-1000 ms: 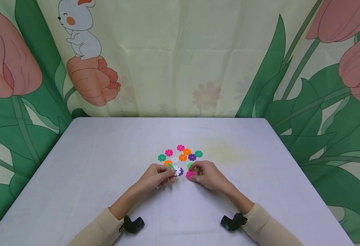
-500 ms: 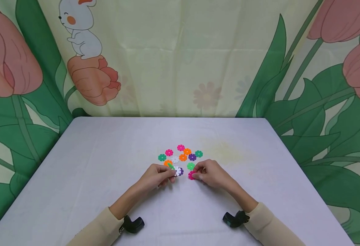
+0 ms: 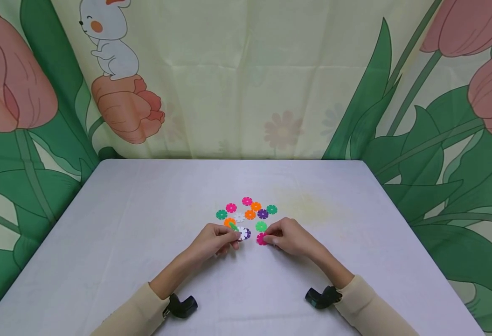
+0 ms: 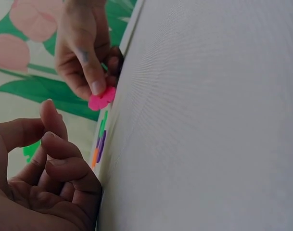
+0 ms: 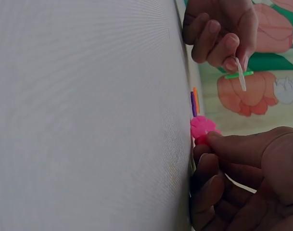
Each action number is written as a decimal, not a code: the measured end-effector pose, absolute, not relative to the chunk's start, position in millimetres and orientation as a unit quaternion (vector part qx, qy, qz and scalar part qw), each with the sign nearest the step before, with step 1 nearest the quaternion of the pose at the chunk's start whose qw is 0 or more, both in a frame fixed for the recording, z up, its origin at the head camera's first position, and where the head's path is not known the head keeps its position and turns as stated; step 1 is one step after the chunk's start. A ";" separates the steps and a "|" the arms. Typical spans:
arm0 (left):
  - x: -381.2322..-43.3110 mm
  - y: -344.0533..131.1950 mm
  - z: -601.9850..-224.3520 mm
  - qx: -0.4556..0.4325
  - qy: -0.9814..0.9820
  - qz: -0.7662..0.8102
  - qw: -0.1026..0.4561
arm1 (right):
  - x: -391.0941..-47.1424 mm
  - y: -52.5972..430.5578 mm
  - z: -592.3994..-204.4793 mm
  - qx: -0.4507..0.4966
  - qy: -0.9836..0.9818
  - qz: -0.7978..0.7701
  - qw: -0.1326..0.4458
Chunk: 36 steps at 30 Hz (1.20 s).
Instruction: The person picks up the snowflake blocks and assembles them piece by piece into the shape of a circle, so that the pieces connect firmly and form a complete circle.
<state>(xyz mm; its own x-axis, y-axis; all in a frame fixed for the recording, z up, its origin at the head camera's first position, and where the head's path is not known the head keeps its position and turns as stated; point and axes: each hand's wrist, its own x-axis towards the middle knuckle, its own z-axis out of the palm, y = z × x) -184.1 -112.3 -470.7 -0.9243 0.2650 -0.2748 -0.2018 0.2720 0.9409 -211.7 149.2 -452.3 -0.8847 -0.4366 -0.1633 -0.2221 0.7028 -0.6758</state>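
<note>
My left hand (image 3: 216,240) pinches a white notched plastic disc (image 3: 242,233) between thumb and finger. A light green disc (image 5: 230,76) is slotted crosswise into the white one, as the right wrist view shows. Behind the white disc a purple disc (image 3: 248,234) peeks out on the table. Across from it, my right hand (image 3: 287,237) pinches a pink flower-shaped disc (image 5: 203,126) by its edge, close over the cloth. In the left wrist view this pink disc (image 4: 102,99) hangs below the right thumb. A gap separates the two hands.
Just beyond the hands, several loose discs lie scattered, among them a light green disc (image 3: 261,226), an orange disc (image 3: 250,214), a purple disc (image 3: 263,214) and a dark green disc (image 3: 221,214). The white-covered table (image 3: 145,205) ends at a printed curtain (image 3: 229,93).
My right hand has shifted slightly right with the pink disc, uncovering the light green disc behind it. The left hand has stayed almost still with the white and green discs.
</note>
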 end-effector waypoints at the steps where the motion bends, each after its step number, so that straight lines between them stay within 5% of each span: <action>1: -184.1 -112.1 -470.6 0.020 0.773 0.604 0.194 | -211.8 149.2 -452.1 -0.183 0.910 -0.338 0.156; 36: -184.2 -111.6 -471.7 0.025 0.772 0.605 0.192 | -207.3 139.5 -450.8 -0.241 0.865 -0.420 0.127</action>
